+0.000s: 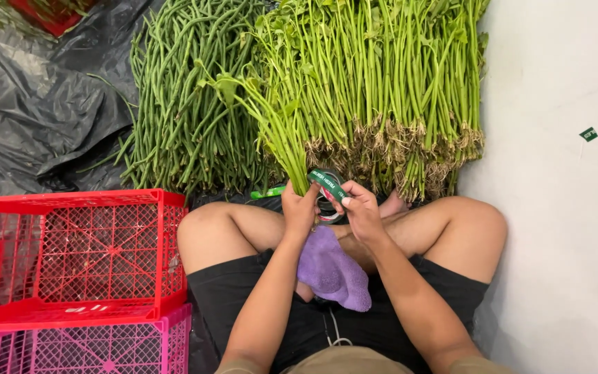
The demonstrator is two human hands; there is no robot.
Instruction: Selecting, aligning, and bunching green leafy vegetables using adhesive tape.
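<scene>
My left hand point(298, 208) grips the lower stems of a small bunch of green leafy stalks point(271, 121) that leans up and to the left. My right hand point(361, 211) holds a roll of green tape point(328, 184) against those stems, with a strip of tape stretched between both hands. I sit cross-legged on the floor, and a purple cloth point(332, 271) lies in my lap under the hands.
A big pile of rooted green stalks point(396, 83) lies in front of my knees, with a heap of long beans point(181, 104) to its left. A red crate point(70, 253) sits on a pink crate point(84, 346) at left. Black plastic sheeting point(29, 111) covers the far left; a white wall point(562, 208) is at right.
</scene>
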